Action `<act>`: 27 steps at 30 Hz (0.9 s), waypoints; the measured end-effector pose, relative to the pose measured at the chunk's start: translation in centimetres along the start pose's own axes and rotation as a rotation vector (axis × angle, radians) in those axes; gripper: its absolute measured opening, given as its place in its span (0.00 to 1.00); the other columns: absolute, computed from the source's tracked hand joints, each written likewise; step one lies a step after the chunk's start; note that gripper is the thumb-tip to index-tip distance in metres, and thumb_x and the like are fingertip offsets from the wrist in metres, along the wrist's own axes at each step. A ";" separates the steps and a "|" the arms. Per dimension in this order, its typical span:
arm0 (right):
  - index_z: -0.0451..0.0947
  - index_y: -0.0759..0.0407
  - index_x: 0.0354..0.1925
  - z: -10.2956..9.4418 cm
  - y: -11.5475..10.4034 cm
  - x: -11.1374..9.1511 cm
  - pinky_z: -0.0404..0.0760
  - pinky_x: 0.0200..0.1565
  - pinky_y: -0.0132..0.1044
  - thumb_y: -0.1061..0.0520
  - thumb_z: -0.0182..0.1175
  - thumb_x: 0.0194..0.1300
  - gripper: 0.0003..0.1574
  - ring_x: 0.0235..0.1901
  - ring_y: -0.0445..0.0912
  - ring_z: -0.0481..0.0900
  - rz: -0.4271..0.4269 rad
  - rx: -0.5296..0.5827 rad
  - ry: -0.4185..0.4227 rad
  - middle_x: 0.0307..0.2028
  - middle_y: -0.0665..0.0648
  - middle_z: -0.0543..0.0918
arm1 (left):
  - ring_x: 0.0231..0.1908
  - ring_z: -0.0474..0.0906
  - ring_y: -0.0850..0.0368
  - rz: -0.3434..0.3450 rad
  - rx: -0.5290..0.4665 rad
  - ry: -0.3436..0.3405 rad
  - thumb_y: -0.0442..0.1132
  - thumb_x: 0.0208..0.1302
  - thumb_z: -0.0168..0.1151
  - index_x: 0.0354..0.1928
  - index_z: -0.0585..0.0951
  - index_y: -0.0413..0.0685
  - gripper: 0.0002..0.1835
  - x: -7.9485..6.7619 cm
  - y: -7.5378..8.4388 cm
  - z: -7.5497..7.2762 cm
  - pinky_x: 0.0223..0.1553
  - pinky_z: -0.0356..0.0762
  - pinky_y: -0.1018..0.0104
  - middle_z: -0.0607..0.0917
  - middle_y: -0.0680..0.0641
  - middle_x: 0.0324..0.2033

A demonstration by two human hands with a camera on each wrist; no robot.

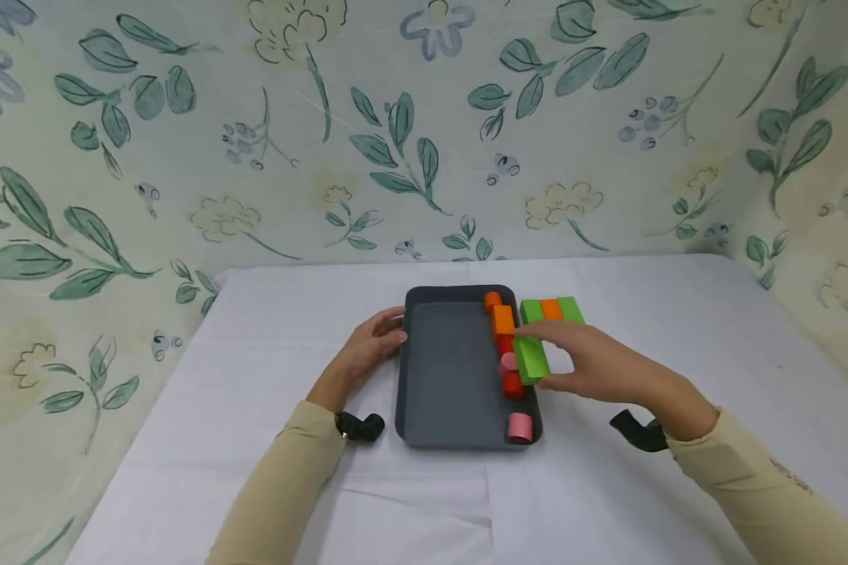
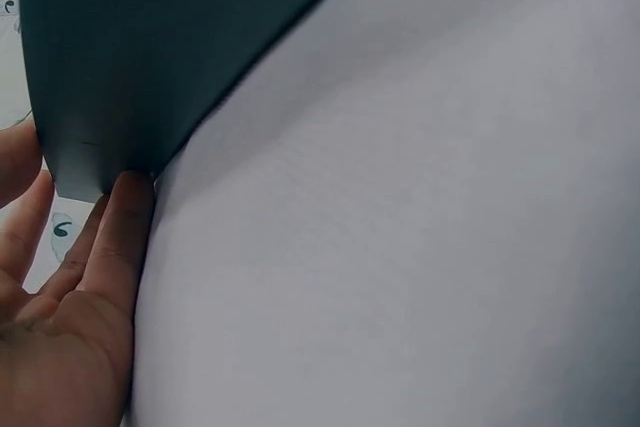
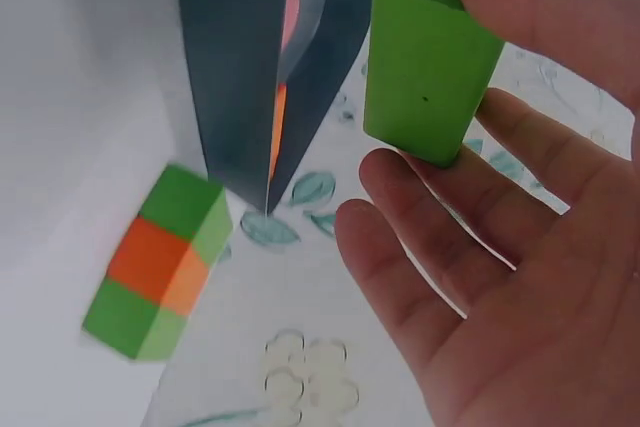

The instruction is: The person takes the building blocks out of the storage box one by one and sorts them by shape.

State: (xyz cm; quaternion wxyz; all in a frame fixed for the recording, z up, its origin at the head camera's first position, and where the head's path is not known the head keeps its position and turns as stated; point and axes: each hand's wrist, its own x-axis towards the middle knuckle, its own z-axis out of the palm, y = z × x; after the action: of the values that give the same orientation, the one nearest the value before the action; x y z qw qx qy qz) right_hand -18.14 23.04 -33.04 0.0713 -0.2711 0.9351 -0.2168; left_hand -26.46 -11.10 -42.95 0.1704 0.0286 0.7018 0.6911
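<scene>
Two sleeves (image 1: 749, 475); right hand (image 1: 601, 362) pinching one green block (image 1: 532, 361); left hand (image 1: 366, 351), loose-fingered, touching one tray (image 1: 445, 377); six pieces (image 1: 509, 363) inside, three blocks (image 1: 552, 308) beside.

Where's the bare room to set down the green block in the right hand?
Inside the tray, the floor between its left wall and the orange, red and pink pieces is bare. So is the white cloth in front of the tray, between the forearms. Crowded: the tray's right side, plus just outside it, near the right hand and green-and-orange row.
</scene>
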 end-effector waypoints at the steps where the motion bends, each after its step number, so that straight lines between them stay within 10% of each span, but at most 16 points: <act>1: 0.68 0.53 0.69 -0.3 0.2 -0.3 0.80 0.59 0.56 0.59 0.73 0.56 0.44 0.63 0.58 0.73 0.021 -0.005 0.007 0.66 0.59 0.75 | 0.72 0.66 0.45 0.000 -0.001 -0.005 0.32 0.69 0.58 0.73 0.64 0.51 0.32 0.0 -0.1 0.0 0.74 0.64 0.50 0.65 0.42 0.73; 27: 0.63 0.68 0.68 -5.2 13.4 -3.2 0.79 0.56 0.62 0.56 0.71 0.57 0.46 0.59 0.67 0.72 0.303 -0.007 0.037 0.63 0.74 0.71 | 0.72 0.66 0.45 0.013 0.002 -0.034 0.30 0.70 0.56 0.74 0.63 0.51 0.32 0.0 -0.1 -0.1 0.73 0.64 0.50 0.65 0.42 0.74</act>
State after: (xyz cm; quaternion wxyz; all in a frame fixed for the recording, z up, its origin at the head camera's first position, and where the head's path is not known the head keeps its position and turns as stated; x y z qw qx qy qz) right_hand -23.16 36.88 -34.28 0.0848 -0.1230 0.9672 -0.2053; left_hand -26.50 -11.19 -43.09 0.1775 0.0450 0.6994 0.6909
